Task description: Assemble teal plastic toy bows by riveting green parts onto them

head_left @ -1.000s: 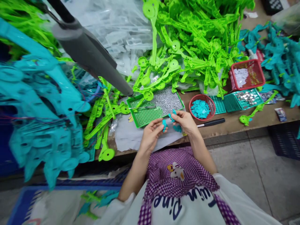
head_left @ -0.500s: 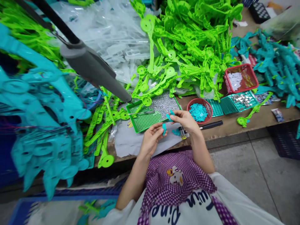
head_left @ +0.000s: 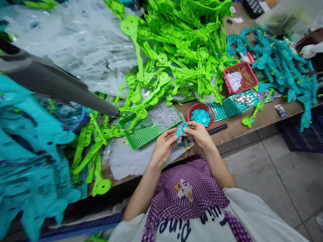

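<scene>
My left hand [head_left: 164,146] pinches a small teal plastic piece [head_left: 178,133] between thumb and fingers. Close beside it, my right hand [head_left: 200,135] grips another small teal plastic part [head_left: 185,124]. The two parts are nearly together; whether they touch I cannot tell. Below my hands lies a screwdriver-like tool with a black handle [head_left: 218,129] and a metal and yellow end [head_left: 186,144]. Just beyond them is a green perforated tray [head_left: 135,143] of small silvery metal pieces [head_left: 164,116], with tweezers [head_left: 138,127] lying across it.
A red round basket [head_left: 214,116] holds teal pieces. Farther right are a red basket [head_left: 252,85] with white pieces and a green tray [head_left: 246,99] of metal discs. Lime-green plastic parts [head_left: 161,77] pile up behind. A grey tool arm [head_left: 83,97] hangs at left.
My two hands have come closer together, bringing the teal pieces almost side by side. The camera view has shifted to the right, so the bench appears farther left.
</scene>
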`<act>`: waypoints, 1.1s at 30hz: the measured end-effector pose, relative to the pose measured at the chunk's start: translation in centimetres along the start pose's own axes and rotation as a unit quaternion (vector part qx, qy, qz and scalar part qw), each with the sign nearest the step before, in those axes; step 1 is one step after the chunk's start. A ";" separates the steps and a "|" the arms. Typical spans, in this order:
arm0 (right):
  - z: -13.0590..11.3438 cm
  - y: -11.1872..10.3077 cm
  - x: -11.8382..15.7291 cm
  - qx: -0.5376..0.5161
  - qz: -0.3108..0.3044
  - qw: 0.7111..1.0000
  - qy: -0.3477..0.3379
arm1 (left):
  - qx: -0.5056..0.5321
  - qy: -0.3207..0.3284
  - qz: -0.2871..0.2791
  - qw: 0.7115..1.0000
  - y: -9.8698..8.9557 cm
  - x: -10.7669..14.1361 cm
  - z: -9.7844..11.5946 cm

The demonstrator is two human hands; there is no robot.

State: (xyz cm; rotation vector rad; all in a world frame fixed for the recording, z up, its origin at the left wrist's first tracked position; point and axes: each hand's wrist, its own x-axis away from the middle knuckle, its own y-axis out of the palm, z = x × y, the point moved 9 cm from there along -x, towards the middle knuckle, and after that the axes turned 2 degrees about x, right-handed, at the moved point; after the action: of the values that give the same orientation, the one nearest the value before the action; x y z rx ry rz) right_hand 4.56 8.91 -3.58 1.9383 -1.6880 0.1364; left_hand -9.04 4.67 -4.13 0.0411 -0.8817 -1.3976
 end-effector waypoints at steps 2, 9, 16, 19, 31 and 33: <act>0.2 -0.2 0.1 0.010 0.008 1.000 -0.008 | -0.012 0.006 0.000 1.000 0.0 0.0 0.0; -3.2 -4.3 0.7 0.084 0.095 0.985 -0.116 | -0.152 0.146 -0.041 0.977 5.1 -2.0 1.9; -9.6 -8.0 1.5 0.457 0.192 0.826 -0.268 | -0.415 0.353 -0.033 0.838 6.6 0.9 6.5; -9.2 -6.0 4.7 0.504 0.211 0.771 -0.327 | -0.494 0.354 0.042 0.793 0.3 4.1 6.0; 1.4 0.2 6.9 0.663 0.063 0.681 -0.306 | -0.716 0.330 0.012 0.615 0.3 1.2 -2.7; 1.0 -0.4 7.1 0.643 0.073 0.687 -0.331 | -0.714 0.339 0.003 0.613 0.4 1.2 -2.8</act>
State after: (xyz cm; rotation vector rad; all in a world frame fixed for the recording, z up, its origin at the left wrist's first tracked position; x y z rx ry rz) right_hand 6.07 2.17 -1.48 3.0755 -2.5861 1.0500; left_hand -7.26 2.47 -5.25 -0.6186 1.0197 -1.5378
